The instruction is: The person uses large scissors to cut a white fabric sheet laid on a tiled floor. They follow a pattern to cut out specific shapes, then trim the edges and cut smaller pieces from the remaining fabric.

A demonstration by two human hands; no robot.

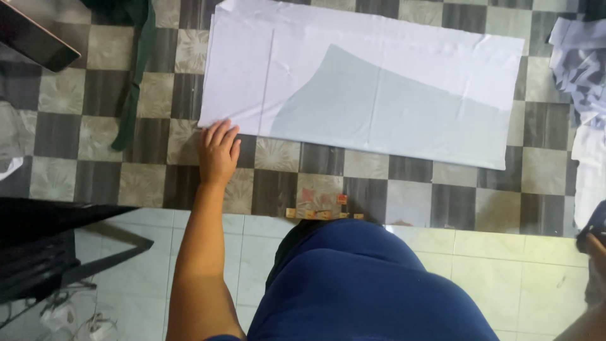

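A white folded cloth [303, 57] lies spread flat on the checkered floor. On it rests a pale grey cut piece [385, 117] with a curved upper edge, along the cloth's near edge. My left hand [218, 153] lies flat, fingers together, palm down on the floor at the cloth's near left corner, fingertips touching its edge. It holds nothing. My right hand is out of view. My blue-clad lap [366, 284] fills the bottom centre.
A dark green strip of fabric [136, 82] trails down the floor at left. Crumpled white cloth [581, 63] piles at the right edge. A black frame [57, 252] stands at bottom left. Small wooden blocks [319, 213] sit by my knee.
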